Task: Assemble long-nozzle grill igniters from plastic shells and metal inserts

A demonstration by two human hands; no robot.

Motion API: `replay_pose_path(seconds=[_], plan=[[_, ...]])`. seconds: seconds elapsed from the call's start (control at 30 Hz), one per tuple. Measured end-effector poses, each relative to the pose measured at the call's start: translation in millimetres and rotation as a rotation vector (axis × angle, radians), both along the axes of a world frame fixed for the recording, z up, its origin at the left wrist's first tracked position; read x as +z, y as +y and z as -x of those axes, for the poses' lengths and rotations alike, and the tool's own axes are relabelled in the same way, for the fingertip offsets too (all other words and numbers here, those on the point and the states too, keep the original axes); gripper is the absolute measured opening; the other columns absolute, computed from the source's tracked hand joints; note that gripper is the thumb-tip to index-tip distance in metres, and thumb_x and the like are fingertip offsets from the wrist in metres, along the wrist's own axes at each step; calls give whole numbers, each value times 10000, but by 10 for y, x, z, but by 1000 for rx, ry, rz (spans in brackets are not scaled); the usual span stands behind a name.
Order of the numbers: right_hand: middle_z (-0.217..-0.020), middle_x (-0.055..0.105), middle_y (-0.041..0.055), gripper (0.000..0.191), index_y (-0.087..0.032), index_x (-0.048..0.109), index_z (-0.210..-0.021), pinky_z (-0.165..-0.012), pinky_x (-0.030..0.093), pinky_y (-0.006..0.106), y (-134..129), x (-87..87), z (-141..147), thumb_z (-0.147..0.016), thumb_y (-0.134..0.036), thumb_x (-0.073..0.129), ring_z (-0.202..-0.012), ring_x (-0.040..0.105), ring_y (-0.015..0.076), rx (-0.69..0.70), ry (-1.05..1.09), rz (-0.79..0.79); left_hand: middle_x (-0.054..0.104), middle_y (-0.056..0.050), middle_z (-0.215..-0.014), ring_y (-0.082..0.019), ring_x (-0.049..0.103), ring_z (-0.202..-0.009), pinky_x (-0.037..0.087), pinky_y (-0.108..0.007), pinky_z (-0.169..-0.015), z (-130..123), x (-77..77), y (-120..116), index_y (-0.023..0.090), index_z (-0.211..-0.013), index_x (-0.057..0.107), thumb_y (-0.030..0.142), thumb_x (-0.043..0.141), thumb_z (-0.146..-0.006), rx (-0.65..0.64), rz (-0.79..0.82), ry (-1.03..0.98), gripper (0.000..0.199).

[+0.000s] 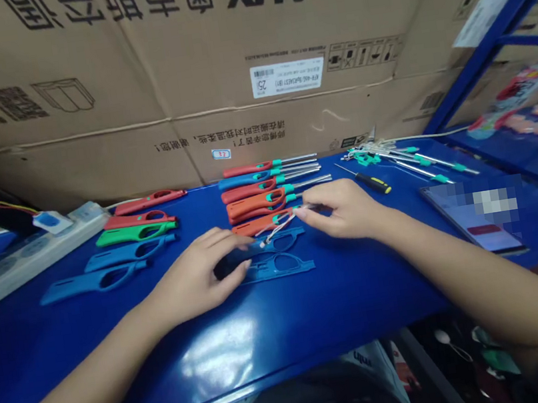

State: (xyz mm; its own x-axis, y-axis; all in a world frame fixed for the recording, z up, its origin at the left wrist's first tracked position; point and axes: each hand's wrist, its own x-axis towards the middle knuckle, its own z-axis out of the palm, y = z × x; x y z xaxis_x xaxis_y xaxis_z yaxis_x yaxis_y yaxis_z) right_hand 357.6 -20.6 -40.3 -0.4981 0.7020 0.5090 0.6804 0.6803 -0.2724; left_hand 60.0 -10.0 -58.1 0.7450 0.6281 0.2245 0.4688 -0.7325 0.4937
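Note:
My left hand [203, 268] is closed around the left part of a blue lighter casing [282, 240], its thumb and fingers close to some thin white wires [271, 233]. Just below lies another blue casing half [286, 264] with its inside showing. My right hand [341, 211] pinches the near end of a metal lighter tube with wires attached; much of that tube is hidden by the fingers. Behind both hands, several red, orange and blue lighters [256, 203] with metal tubes and green collars are lined up.
Red, green and blue casings [137, 233] lie at the left beside a white power strip [34, 253]. At the right are a screwdriver [372, 183], loose tubes with wires [418, 155], a phone [474, 218] and a bottle [516, 94]. A cardboard box [151, 57] stands behind.

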Motion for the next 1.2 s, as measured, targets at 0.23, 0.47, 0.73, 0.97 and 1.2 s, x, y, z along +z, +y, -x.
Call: replay_pose_path(seconds=[0.23, 0.47, 0.73, 0.97, 1.2], plan=[[-634, 492, -28, 325, -180, 526, -717, -582, 333, 234, -65, -50, 113, -990, -357, 527, -582, 437, 103, 165, 10, -3, 750, -108, -944, -187, 678, -800, 528, -293, -736, -205, -56, -178, 117, -1127, 715, 587, 487, -981, 123, 970, -514, 543], [-824, 648, 55, 282, -152, 632, -911, -694, 439, 267, -52, 1, 22, -998, -394, 518, -752, 582, 161, 183, -119, 13, 741, -53, -757, -107, 615, -634, 487, -208, -623, -206, -83, -162, 126, -967, 761, 539, 744, -835, 239, 1088, -549, 435], [-1062, 695, 52, 249, -182, 615, -1125, -819, 464, 286, -137, 170, -35, -1052, -314, 417, -933, 635, 160, 208, -132, 342, 744, -34, -756, -121, 610, -618, 518, -239, -619, -179, -48, -130, 163, -903, 772, 474, 754, -827, 302, 739, -442, 321], [-945, 691, 23, 131, -183, 662, -976, -743, 436, 264, -219, 276, -49, -977, -239, 544, -830, 604, 139, 261, -219, 572, 746, -52, -983, -167, 686, -895, 534, -274, -834, -119, -107, -110, 197, -1029, 779, 303, 647, -954, 135, 95, -252, 185], [-852, 684, 11, 100, -191, 680, -886, -660, 391, 249, -247, 201, -4, -935, -251, 618, -744, 583, 133, 240, -355, 694, 709, -67, -1011, -165, 659, -917, 536, -284, -836, -106, -147, -116, 189, -1116, 762, 196, 613, -973, -52, -155, -131, 206]])
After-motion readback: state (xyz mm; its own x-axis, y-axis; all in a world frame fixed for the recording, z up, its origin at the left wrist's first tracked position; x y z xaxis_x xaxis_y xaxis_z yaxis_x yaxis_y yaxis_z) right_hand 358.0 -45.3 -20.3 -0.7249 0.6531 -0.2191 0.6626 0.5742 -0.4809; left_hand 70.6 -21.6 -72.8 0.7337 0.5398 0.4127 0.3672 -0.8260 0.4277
